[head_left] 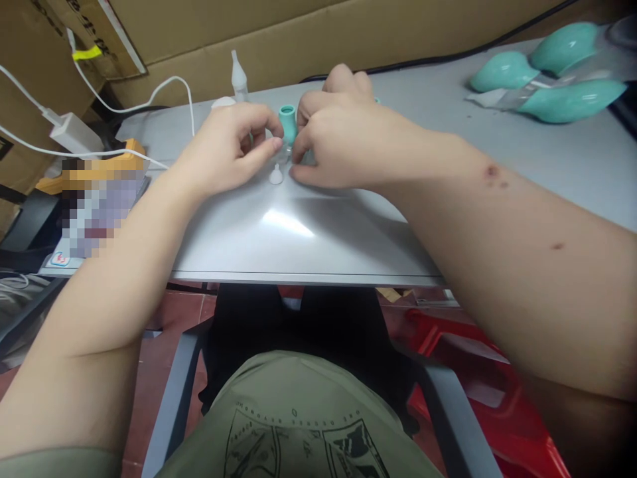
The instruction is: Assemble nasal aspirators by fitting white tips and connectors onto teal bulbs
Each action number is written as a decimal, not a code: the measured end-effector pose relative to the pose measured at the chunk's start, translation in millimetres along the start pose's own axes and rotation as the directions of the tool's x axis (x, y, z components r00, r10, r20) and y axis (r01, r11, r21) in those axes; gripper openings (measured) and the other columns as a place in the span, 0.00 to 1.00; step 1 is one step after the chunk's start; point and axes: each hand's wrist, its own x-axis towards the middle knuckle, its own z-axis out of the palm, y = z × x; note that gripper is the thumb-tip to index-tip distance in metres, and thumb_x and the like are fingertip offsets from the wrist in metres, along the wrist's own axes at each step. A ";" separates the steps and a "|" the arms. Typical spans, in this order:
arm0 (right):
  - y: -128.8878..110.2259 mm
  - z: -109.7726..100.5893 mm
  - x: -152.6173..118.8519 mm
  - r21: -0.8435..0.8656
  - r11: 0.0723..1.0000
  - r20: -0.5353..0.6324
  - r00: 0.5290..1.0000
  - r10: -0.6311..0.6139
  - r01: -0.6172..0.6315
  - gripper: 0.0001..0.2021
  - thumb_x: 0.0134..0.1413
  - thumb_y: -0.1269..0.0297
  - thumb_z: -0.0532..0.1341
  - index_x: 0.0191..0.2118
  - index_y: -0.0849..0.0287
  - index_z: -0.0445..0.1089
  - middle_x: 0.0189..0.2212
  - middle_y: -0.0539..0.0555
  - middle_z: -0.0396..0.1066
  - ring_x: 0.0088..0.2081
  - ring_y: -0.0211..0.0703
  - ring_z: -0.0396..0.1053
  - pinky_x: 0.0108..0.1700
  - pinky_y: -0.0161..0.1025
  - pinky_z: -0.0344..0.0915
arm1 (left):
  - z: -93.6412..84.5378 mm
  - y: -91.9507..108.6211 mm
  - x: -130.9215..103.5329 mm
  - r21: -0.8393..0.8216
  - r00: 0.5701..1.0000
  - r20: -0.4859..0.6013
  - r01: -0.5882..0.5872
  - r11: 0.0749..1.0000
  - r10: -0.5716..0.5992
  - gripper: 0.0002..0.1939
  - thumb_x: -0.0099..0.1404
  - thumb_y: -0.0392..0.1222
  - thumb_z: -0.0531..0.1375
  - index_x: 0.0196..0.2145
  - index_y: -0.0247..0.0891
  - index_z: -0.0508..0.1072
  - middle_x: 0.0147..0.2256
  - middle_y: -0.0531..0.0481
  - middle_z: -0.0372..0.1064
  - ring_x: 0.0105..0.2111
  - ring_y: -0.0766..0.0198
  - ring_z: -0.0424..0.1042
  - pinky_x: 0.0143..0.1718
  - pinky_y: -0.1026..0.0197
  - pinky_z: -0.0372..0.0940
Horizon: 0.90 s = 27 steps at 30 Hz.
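Observation:
My left hand (236, 143) is closed, thumb and index tips nearly together beside a teal hollow bulb piece (287, 119) that stands with its round opening up. Anything between those fingertips is too small to make out. Just across from it, my right hand (338, 126) has its fingers curled down to the table, and what they grip is hidden. Between the two hands is a small clear part (285, 154), partly covered. A small white cone-shaped tip (276, 174) stands in front of it. Behind my left hand rises a translucent pointed nozzle (239, 78).
Several teal bulbs with clear nozzles (547, 99) lie at the back right of the grey table (308, 259). A white charger (75, 135), cables and an orange power strip (132, 154) are at the left. A red plastic stool (527, 411) stands below, right of the chair.

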 end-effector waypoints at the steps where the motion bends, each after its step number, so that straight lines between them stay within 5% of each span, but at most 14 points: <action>1: 0.9 0.6 0.1 0.008 1.000 0.005 1.000 -0.005 0.005 0.06 0.57 0.67 0.76 0.30 0.55 0.81 0.40 0.64 0.70 0.68 0.76 0.63 0.78 0.81 0.61 | 0.3 2.0 0.5 0.024 1.000 -0.007 0.015 1.000 -0.015 0.12 0.74 0.58 0.74 0.47 0.50 0.89 0.35 0.49 0.81 0.33 0.54 0.71 0.41 0.46 0.70; 4: 2.4 2.8 2.7 0.008 1.000 0.023 1.000 0.001 -0.001 0.10 0.59 0.65 0.75 0.27 0.53 0.78 0.38 0.65 0.69 0.66 0.77 0.62 0.75 0.81 0.60 | 1.0 8.2 1.8 0.113 0.998 0.034 0.057 0.992 -0.061 0.12 0.71 0.53 0.72 0.50 0.53 0.90 0.47 0.43 0.84 0.42 0.42 0.80 0.49 0.40 0.76; 7: 4.0 7.2 6.6 -0.015 0.999 0.016 0.999 0.032 -0.032 0.11 0.57 0.67 0.76 0.27 0.53 0.77 0.35 0.64 0.67 0.65 0.77 0.62 0.73 0.80 0.60 | 3.0 9.1 3.1 0.131 0.995 0.043 0.084 0.988 -0.090 0.13 0.67 0.50 0.71 0.49 0.53 0.90 0.53 0.42 0.84 0.40 0.43 0.82 0.49 0.40 0.78; 16: 11.1 16.7 7.4 0.012 1.000 -0.036 0.999 -0.027 0.027 0.12 0.52 0.75 0.74 0.25 0.51 0.77 0.29 0.62 0.67 0.61 0.72 0.65 0.72 0.75 0.63 | 9.7 -5.8 6.9 -0.021 0.987 -0.035 0.158 0.987 -0.159 0.07 0.65 0.44 0.71 0.42 0.50 0.87 0.38 0.48 0.85 0.38 0.47 0.82 0.45 0.46 0.77; 22: -5.0 0.6 12.8 0.054 0.992 0.004 0.994 0.112 -0.112 0.14 0.49 0.76 0.78 0.26 0.53 0.75 0.31 0.57 0.78 0.59 0.66 0.68 0.76 0.72 0.63 | 3.7 -5.0 9.2 -0.325 0.974 -0.169 0.092 0.941 -0.153 0.12 0.64 0.52 0.78 0.42 0.48 0.87 0.40 0.48 0.83 0.34 0.54 0.78 0.36 0.48 0.78; 24: -10.1 -7.1 14.8 0.139 0.976 -0.027 0.985 0.171 -0.166 0.11 0.52 0.77 0.75 0.28 0.54 0.77 0.32 0.53 0.80 0.48 0.55 0.72 0.71 0.62 0.69 | 0.3 -3.6 9.2 -0.446 0.959 -0.204 0.086 0.891 -0.194 0.16 0.65 0.56 0.78 0.45 0.48 0.86 0.40 0.50 0.83 0.35 0.57 0.78 0.36 0.49 0.80; 27: -12.5 -15.9 14.9 0.316 0.933 -0.123 0.968 0.219 -0.171 0.10 0.55 0.80 0.72 0.32 0.56 0.79 0.34 0.50 0.81 0.36 0.42 0.69 0.48 0.45 0.70 | -4.8 -4.0 8.0 -0.551 0.950 -0.180 0.118 0.826 -0.256 0.19 0.66 0.60 0.79 0.49 0.51 0.86 0.41 0.53 0.85 0.39 0.56 0.83 0.37 0.50 0.81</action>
